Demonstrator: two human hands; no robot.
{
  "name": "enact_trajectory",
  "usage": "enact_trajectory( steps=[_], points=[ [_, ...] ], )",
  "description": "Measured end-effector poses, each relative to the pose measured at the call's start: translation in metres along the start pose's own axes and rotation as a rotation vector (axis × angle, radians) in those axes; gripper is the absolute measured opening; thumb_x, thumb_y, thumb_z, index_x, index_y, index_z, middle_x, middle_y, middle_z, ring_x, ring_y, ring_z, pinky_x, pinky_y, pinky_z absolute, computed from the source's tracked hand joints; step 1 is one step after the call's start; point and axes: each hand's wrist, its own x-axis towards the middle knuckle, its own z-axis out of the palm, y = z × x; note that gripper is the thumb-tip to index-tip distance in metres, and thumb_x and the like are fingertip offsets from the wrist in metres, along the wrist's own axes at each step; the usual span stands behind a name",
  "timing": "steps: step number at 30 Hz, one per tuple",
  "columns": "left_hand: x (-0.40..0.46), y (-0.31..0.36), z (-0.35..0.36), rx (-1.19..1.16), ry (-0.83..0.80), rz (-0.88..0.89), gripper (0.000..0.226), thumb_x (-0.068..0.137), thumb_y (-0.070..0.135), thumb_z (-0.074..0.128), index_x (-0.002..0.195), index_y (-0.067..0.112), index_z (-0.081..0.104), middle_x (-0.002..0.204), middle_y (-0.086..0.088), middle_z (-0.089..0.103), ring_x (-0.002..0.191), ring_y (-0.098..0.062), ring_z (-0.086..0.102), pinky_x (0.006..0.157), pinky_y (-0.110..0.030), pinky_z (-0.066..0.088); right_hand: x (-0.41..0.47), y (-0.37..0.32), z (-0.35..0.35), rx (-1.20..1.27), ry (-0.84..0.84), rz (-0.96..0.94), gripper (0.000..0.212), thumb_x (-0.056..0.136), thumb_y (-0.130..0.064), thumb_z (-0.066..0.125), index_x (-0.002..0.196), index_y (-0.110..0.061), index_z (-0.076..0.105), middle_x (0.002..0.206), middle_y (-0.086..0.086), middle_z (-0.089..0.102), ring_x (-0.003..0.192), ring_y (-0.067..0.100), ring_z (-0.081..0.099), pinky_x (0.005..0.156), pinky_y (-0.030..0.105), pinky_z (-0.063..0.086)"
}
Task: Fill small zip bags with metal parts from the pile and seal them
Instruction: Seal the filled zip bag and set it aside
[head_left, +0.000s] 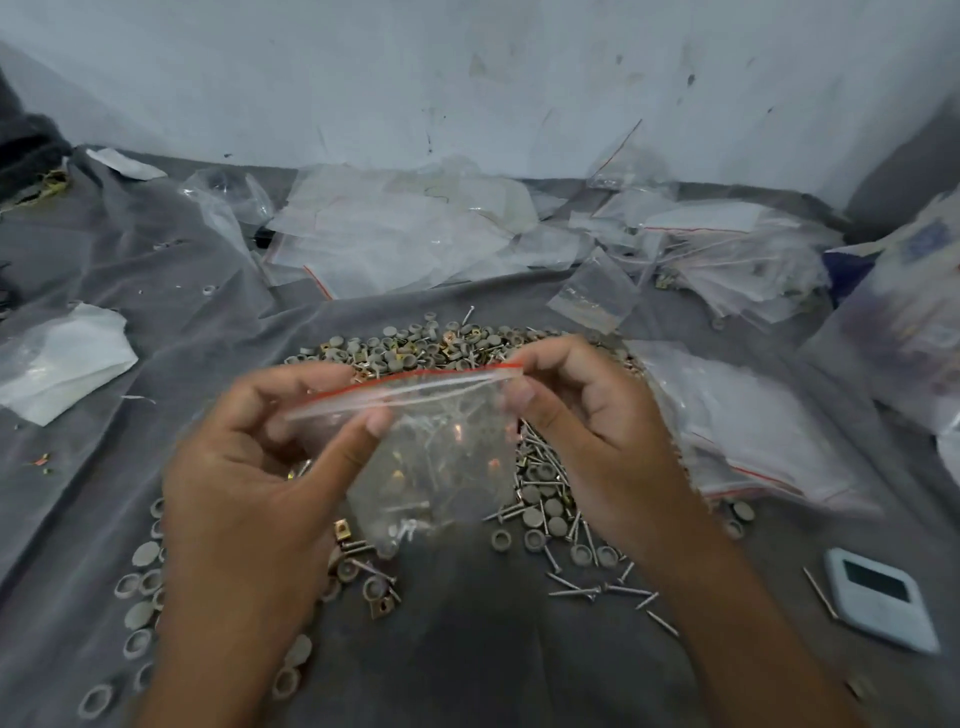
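Note:
A small clear zip bag (436, 467) with a red strip along its top hangs between both hands above the pile. Screws and small parts lie inside it at the bottom. My left hand (249, 467) pinches the left end of the zip strip between thumb and fingers. My right hand (587, 415) pinches the right end of the strip. Whether the strip is pressed closed along its length I cannot tell. The pile of metal parts (415, 348), with grey round caps, screws and brass clips, spreads on the grey cloth under and behind the bag.
Empty zip bags (395, 234) lie heaped by the white wall. Filled bags (743, 260) sit at the back right, and more bags (748, 421) lie right of the pile. A small white device (878, 597) rests at the near right. Crumpled plastic (62, 358) lies left.

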Motion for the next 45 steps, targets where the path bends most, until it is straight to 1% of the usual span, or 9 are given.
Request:
enact_trajectory(
  steps=[3, 7, 12, 16, 21, 26, 30, 38, 45],
  points=[
    [-0.001, 0.003, 0.002, -0.123, -0.016, -0.079, 0.027, 0.070, 0.039, 0.079, 0.096, 0.035, 0.072, 0.081, 0.005, 0.077, 0.070, -0.003, 0.069, 0.067, -0.013, 0.055, -0.003, -0.001, 0.000, 0.039, -0.011, 0.026, 0.012, 0.098, -0.040, 0.059, 0.101, -0.031, 0.066, 0.085, -0.008, 0.066, 0.080, 0.013, 0.062, 0.075, 0.040, 0.053],
    [-0.003, 0.006, 0.006, -0.152, -0.002, -0.099, 0.020, 0.070, 0.037, 0.078, 0.090, 0.032, 0.076, 0.082, 0.004, 0.077, 0.074, -0.003, 0.071, 0.070, -0.012, 0.054, -0.004, -0.001, 0.001, 0.076, 0.016, 0.040, 0.012, 0.099, -0.036, 0.057, 0.102, -0.030, 0.066, 0.083, 0.002, 0.059, 0.073, 0.028, 0.051, 0.067, 0.045, 0.045],
    [-0.004, 0.005, 0.010, -0.178, 0.009, -0.156, 0.018, 0.072, 0.029, 0.078, 0.089, 0.026, 0.076, 0.080, 0.001, 0.077, 0.074, -0.004, 0.070, 0.069, -0.013, 0.054, -0.005, -0.002, 0.000, 0.010, 0.029, 0.014, 0.012, 0.100, -0.035, 0.054, 0.098, -0.027, 0.063, 0.079, 0.004, 0.054, 0.067, 0.022, 0.047, 0.060, 0.033, 0.042],
    [-0.002, 0.010, 0.008, -0.123, -0.030, -0.140, 0.033, 0.064, 0.033, 0.082, 0.094, 0.023, 0.072, 0.086, 0.002, 0.077, 0.075, -0.006, 0.071, 0.065, -0.013, 0.054, -0.010, -0.004, 0.009, 0.024, 0.024, 0.008, 0.013, 0.099, -0.035, 0.052, 0.096, -0.026, 0.060, 0.078, 0.009, 0.052, 0.068, 0.032, 0.048, 0.060, 0.044, 0.042],
    [-0.005, 0.017, 0.011, 0.006, -0.043, -0.069, 0.039, 0.061, 0.028, 0.083, 0.096, 0.022, 0.067, 0.087, 0.009, 0.077, 0.077, -0.003, 0.073, 0.062, -0.011, 0.054, -0.013, -0.005, 0.021, 0.103, -0.047, 0.036, 0.011, 0.099, -0.039, 0.053, 0.099, -0.030, 0.060, 0.078, -0.013, 0.058, 0.068, -0.001, 0.051, 0.060, 0.016, 0.042],
    [-0.007, 0.022, 0.012, -0.004, -0.079, -0.071, 0.041, 0.063, 0.030, 0.081, 0.099, 0.024, 0.064, 0.085, 0.008, 0.077, 0.076, -0.005, 0.074, 0.061, -0.012, 0.054, -0.013, -0.006, 0.025, 0.075, -0.045, 0.036, 0.010, 0.096, -0.041, 0.062, 0.098, -0.031, 0.065, 0.079, -0.017, 0.065, 0.067, -0.001, 0.059, 0.060, 0.012, 0.044],
    [-0.007, 0.023, 0.013, -0.038, -0.108, -0.087, 0.041, 0.064, 0.030, 0.081, 0.100, 0.024, 0.063, 0.085, 0.006, 0.077, 0.077, -0.008, 0.075, 0.059, -0.014, 0.055, -0.012, -0.006, 0.024, 0.089, 0.005, 0.060, 0.014, 0.092, -0.043, 0.065, 0.098, -0.031, 0.068, 0.081, -0.011, 0.070, 0.073, 0.003, 0.064, 0.065, 0.018, 0.050],
    [-0.006, 0.024, 0.011, -0.068, -0.070, -0.104, 0.045, 0.054, 0.032, 0.084, 0.090, 0.022, 0.058, 0.077, 0.002, 0.077, 0.068, -0.008, 0.074, 0.054, -0.014, 0.053, -0.012, -0.009, 0.025, 0.231, -0.060, 0.104, 0.007, 0.089, -0.037, 0.070, 0.096, -0.034, 0.071, 0.089, -0.009, 0.074, 0.081, 0.005, 0.069, 0.068, 0.017, 0.052],
    [-0.007, 0.023, 0.013, -0.082, -0.116, -0.090, 0.051, 0.057, 0.022, 0.084, 0.101, 0.019, 0.059, 0.081, 0.000, 0.078, 0.075, -0.014, 0.076, 0.060, -0.018, 0.057, -0.013, -0.008, 0.026, 0.170, -0.001, 0.086, 0.010, 0.089, -0.040, 0.070, 0.098, -0.034, 0.071, 0.089, -0.010, 0.075, 0.082, 0.006, 0.070, 0.070, 0.015, 0.050]
  ],
)
